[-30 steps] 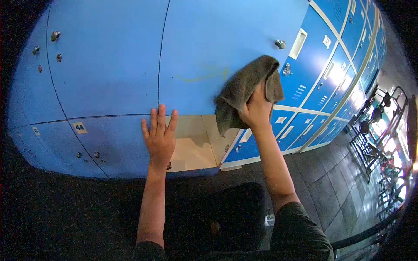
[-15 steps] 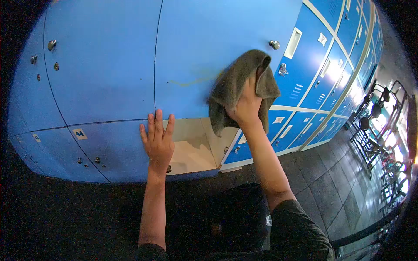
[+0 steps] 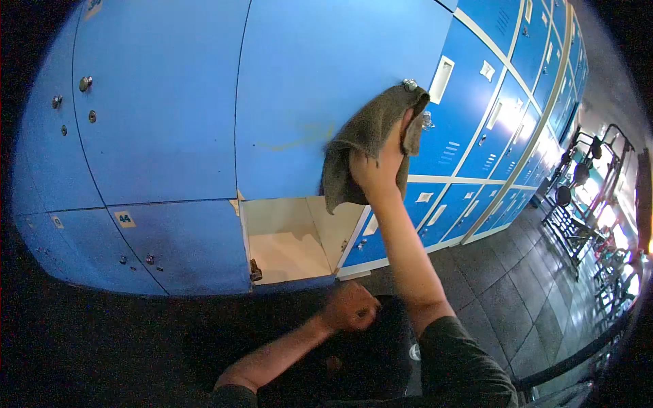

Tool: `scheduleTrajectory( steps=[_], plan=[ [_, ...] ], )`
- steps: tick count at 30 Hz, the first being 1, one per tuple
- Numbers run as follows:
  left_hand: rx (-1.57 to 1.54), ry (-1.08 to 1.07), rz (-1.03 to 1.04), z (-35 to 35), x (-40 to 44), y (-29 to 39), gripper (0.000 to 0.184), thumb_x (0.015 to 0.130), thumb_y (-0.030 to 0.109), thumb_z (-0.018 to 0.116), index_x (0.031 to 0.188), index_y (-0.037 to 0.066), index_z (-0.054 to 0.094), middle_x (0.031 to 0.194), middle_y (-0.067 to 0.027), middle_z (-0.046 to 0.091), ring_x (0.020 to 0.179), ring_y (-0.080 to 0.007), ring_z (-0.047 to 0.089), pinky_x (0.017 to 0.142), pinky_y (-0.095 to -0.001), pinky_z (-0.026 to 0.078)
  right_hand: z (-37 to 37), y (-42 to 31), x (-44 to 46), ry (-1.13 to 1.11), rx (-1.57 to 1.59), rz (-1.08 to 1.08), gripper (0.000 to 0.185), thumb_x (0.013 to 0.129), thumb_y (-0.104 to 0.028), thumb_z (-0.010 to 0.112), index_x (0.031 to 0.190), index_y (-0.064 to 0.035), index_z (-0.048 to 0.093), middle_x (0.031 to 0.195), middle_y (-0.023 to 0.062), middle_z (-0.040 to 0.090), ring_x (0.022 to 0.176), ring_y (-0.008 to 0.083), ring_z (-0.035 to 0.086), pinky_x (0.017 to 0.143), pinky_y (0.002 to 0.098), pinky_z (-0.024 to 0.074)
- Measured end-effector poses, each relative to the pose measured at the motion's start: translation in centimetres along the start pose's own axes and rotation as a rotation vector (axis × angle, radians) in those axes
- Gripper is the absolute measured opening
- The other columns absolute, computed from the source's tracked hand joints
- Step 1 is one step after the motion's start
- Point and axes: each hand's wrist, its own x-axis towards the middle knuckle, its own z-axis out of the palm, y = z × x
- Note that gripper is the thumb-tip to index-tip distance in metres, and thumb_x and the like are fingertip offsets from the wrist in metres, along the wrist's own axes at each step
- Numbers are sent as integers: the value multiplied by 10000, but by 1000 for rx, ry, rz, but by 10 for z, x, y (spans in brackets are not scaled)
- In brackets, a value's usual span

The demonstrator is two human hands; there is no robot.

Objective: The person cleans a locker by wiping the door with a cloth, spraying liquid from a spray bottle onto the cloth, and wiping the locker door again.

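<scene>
I have my right hand [image 3: 381, 163] clasping a dark gray cloth [image 3: 360, 129] at the blue locker door [image 3: 299, 68], the cloth's upper edge just beside the metal knob [image 3: 409, 84]. A faint yellow smear [image 3: 289, 145] shows left of the cloth. Below the open compartment [image 3: 286, 253] in view, my left hand [image 3: 350, 306] is blurred, its fingers bent; I can't tell how closed its grip is.

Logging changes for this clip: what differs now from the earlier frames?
The left hand has come off the lockers, moving down and rightward. The right hand still holds the grey cloth at the blue door; the lower compartment stays open.
</scene>
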Motion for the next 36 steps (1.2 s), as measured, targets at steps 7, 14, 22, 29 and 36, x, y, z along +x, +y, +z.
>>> scheduleTrajectory(
  steps=[7, 14, 22, 29, 36],
  plan=[
    [-1941, -146, -922, 141, -35, 51, 305, 1080, 267, 525, 1270, 45, 612, 1024, -76, 718, 908, -222, 706, 874, -402, 574, -20, -6, -35, -92, 170, -21, 921, 724, -267, 868, 1470, 71, 448, 1494, 298, 470, 1424, 508, 382, 1206, 543, 298],
    [-2317, -388, -736, 144, -41, 30, 525, 1029, 562, 524, 1315, 136, 635, 1171, -40, 726, 1027, -219, 692, 966, -400, 542, -14, 6, -15, -46, 10, -45, 683, 765, -219, 817, 1363, 13, 578, 1496, 304, 454, 1420, 531, 354, 1220, 546, 270],
    [-2754, -530, -663, 223, -97, -37, 592, 1021, 544, 557, 1474, 166, 509, 1335, -36, 667, 1220, -212, 638, 1046, -416, 494, -19, 6, -50, -196, 95, 9, 1158, 663, -342, 914, 1569, 47, 307, 1527, 277, 454, 1411, 477, 419, 1206, 544, 287],
    [-1943, -513, -671, 115, -24, 25, 532, 1027, 443, 608, 1486, 194, 504, 1454, -65, 599, 1342, -253, 565, 1120, -470, 461, -7, 15, -24, -101, 177, 71, 1125, 667, -270, 909, 1575, 24, 314, 1536, 278, 440, 1403, 490, 411, 1203, 510, 304],
    [-2488, -560, -643, 183, -68, -15, 571, 1015, 409, 638, 1512, 195, 453, 1384, -42, 630, 1301, -239, 587, 1166, -501, 415, -20, -14, -21, -91, 223, -63, 573, 852, -178, 719, 1364, 37, 580, 1448, 283, 525, 1352, 473, 483, 1169, 502, 345]
  ],
)
